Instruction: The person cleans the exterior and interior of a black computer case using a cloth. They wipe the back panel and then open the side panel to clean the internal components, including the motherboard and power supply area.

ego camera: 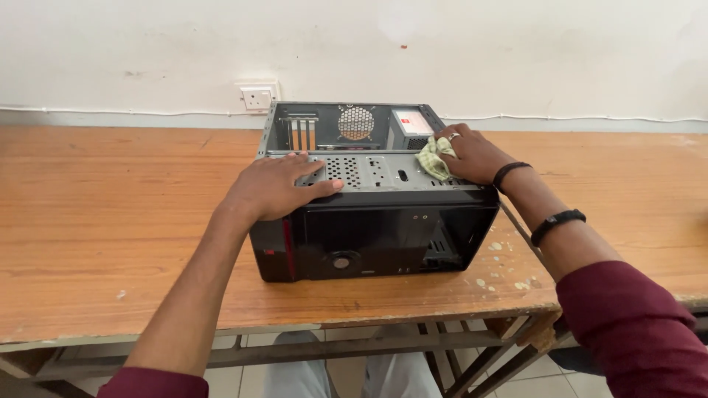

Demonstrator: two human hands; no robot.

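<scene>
Hands work on an open black desktop computer case with a grey metal frame (372,214), which sits at the centre of the frame on a worn wooden desk (110,221). The left hand (276,184) lies flat with fingers spread on the perforated metal top rail, steadying the case. The right hand (472,153), toward the upper right of the case, presses a crumpled pale green checked cloth (434,157) against the rail, its grip closed around the fabric. Wiping of the frame looks to be the step in hand; moving on would call for sliding the cloth along the rail while the other palm holds firm. A white wall socket (257,97) sits behind.
</scene>
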